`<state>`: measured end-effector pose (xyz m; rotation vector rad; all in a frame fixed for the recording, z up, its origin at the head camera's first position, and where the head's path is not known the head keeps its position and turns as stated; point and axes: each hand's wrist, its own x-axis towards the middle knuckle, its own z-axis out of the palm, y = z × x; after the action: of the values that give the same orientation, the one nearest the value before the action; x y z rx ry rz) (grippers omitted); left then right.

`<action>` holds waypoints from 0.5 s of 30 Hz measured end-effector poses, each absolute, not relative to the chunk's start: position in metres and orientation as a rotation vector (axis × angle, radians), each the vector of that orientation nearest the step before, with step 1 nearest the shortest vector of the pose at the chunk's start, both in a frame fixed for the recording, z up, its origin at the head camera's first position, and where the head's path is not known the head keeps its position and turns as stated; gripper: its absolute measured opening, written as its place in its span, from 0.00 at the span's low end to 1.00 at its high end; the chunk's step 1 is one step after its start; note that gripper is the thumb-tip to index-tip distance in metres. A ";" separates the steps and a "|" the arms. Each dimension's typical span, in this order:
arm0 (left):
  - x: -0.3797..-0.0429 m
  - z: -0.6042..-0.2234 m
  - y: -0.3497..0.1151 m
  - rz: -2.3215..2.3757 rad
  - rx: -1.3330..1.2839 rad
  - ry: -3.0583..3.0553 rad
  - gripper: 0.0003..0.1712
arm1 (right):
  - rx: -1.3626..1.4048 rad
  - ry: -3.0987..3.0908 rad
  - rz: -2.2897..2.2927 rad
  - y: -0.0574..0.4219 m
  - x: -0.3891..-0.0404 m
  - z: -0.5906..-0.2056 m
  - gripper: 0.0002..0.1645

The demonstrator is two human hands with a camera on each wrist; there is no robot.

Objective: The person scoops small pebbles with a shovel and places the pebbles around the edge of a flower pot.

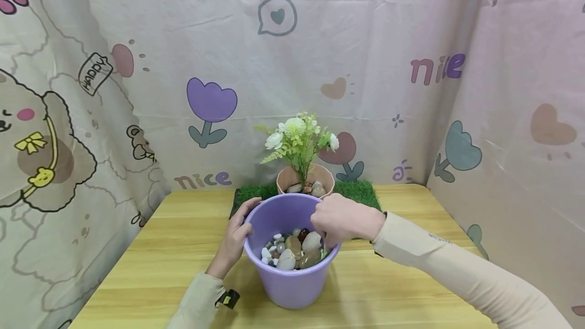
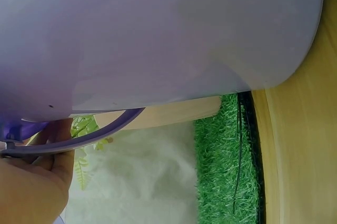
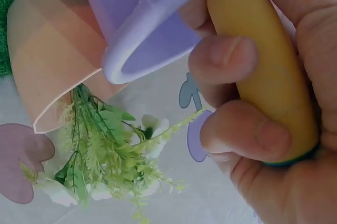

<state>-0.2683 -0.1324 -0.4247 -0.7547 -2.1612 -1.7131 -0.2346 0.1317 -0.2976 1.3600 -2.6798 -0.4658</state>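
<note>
A purple bucket stands on the wooden table with stones of several sizes inside. My left hand grips its left rim, also seen at the lower left of the left wrist view, beside the bucket's handle. Over the right rim, my right hand reaches into the bucket. In the right wrist view its fingers curl round a thick yellow tool handle with a green end. The tool's working end is hidden from view; a bit of green shows among the stones by the right hand.
Behind the bucket, a peach flowerpot with stones and white flowers stands on a green turf mat. A printed cloth backdrop hangs behind the wooden table and along both sides.
</note>
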 end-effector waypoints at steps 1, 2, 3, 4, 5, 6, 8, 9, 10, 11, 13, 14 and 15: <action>-0.268 -0.424 -0.133 -1.714 -0.752 -2.166 0.42 | 1.367 -2.667 -0.437 0.133 -0.234 -0.298 0.19; -0.268 -0.424 -0.133 -1.712 -0.748 -2.170 0.42 | 1.374 -2.657 -0.411 0.134 -0.234 -0.298 0.18; -0.268 -0.423 -0.134 -1.712 -0.744 -2.175 0.42 | 1.377 -2.659 -0.384 0.135 -0.233 -0.298 0.17; -0.268 -0.424 -0.133 -1.712 -0.745 -2.176 0.42 | 1.378 -2.664 -0.363 0.137 -0.233 -0.298 0.16; -0.267 -0.424 -0.133 -1.713 -0.747 -2.176 0.42 | 1.375 -2.669 -0.344 0.138 -0.232 -0.299 0.15; -0.268 -0.424 -0.133 -1.709 -0.750 -2.173 0.42 | 1.372 -2.669 -0.326 0.139 -0.232 -0.299 0.15; -0.268 -0.424 -0.133 -1.706 -0.753 -2.165 0.42 | 1.361 -2.664 -0.299 0.142 -0.232 -0.300 0.14; -0.268 -0.424 -0.132 -1.705 -0.757 -2.161 0.42 | 1.354 -2.657 -0.292 0.143 -0.232 -0.301 0.14; -0.269 -0.424 -0.132 -1.706 -0.759 -2.157 0.42 | 1.350 -2.642 -0.288 0.145 -0.232 -0.301 0.14; -0.269 -0.423 -0.132 -1.707 -0.758 -2.154 0.42 | 1.346 -2.625 -0.287 0.146 -0.233 -0.302 0.14; -0.270 -0.423 -0.132 -1.709 -0.749 -2.153 0.42 | 1.337 -2.608 -0.269 0.148 -0.234 -0.303 0.14; -0.270 -0.423 -0.132 -1.708 -0.749 -2.152 0.42 | 1.333 -2.603 -0.254 0.150 -0.234 -0.303 0.13; -0.270 -0.424 -0.132 -1.708 -0.744 -2.151 0.42 | 1.327 -2.599 -0.240 0.151 -0.235 -0.305 0.13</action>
<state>-0.2699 -0.1317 -0.4237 -0.7435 -2.1515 -1.7080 -0.2351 0.1511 -0.3046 1.3266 -2.5988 -0.2396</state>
